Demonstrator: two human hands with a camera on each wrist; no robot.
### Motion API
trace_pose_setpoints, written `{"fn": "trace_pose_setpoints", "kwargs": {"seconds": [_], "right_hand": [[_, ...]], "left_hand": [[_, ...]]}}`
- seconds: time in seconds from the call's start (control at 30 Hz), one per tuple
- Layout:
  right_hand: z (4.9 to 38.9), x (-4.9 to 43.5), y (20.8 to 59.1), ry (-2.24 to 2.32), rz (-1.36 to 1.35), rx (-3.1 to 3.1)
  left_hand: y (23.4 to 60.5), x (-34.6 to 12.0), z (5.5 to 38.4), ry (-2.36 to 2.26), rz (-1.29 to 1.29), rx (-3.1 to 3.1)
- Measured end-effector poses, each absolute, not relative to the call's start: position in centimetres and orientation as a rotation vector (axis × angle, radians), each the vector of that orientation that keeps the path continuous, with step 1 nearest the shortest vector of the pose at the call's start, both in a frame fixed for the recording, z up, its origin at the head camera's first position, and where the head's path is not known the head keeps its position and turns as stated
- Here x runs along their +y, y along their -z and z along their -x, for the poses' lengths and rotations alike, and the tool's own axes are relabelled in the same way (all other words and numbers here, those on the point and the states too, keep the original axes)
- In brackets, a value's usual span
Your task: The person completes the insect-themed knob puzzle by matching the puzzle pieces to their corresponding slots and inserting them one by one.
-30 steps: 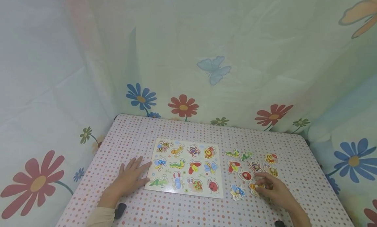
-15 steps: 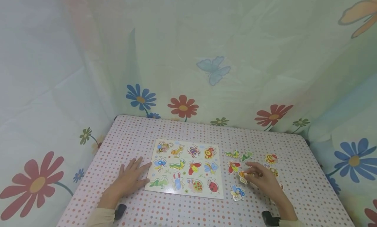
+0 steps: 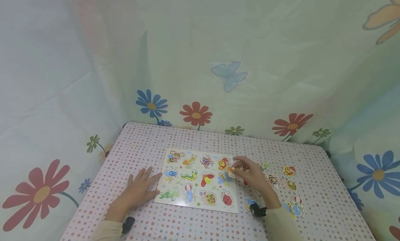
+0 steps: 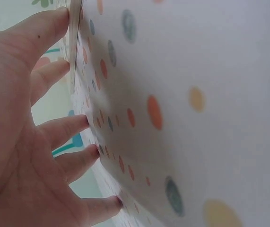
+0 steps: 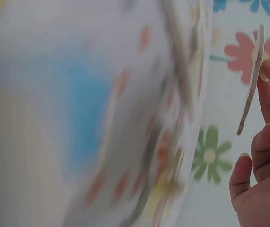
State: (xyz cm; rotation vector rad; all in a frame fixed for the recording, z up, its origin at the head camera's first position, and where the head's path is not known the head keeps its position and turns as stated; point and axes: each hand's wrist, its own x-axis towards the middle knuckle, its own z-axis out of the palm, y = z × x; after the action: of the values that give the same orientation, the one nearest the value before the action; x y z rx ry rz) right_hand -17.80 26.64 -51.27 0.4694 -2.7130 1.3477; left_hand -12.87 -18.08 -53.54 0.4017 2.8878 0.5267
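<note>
A flat puzzle board (image 3: 220, 207) printed with insects lies on the table. My right hand (image 3: 252, 171) pinches a thin, yellow-and-orange striped insect puzzle piece (image 3: 230, 171) between thumb and finger, above the board's right side. Seen edge-on in the right wrist view, that piece (image 5: 252, 85) is tilted and off the table, with the other fingers curled loosely below. At the board's left edge my left hand (image 3: 140, 185) rests with its fingers spread. Its thumb and forefinger touch the board's side (image 4: 73, 42), while the other fingertips press on the tablecloth.
Several loose insect pieces lie right of the board, among them a spider (image 3: 273, 181), a snail (image 3: 290, 184) and a blue-winged bee (image 3: 293, 210). My right arm partly covers a blue insect piece (image 3: 250, 202). A flowered curtain (image 3: 175, 77) hangs behind the polka-dot table (image 3: 140, 136).
My right hand has picked the striped piece from the loose ones and carried it left to over the board's right side. My left hand has stayed in place.
</note>
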Motion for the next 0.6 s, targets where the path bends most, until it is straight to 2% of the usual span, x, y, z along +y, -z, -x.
{"fn": "trace_pose_setpoints", "kwargs": {"seconds": [0.27,0.6], "right_hand": [[21.1,21.9,50.6,-1.329,-0.598,-2.732],[23.7,16.3,50.4,-1.346,-0.689,-2.744]], "left_hand": [[53.8,-18.1,13.0,-0.519,-0.406,2.883],[53.7,-18.1,12.9,-0.542,-0.4,2.874]]}}
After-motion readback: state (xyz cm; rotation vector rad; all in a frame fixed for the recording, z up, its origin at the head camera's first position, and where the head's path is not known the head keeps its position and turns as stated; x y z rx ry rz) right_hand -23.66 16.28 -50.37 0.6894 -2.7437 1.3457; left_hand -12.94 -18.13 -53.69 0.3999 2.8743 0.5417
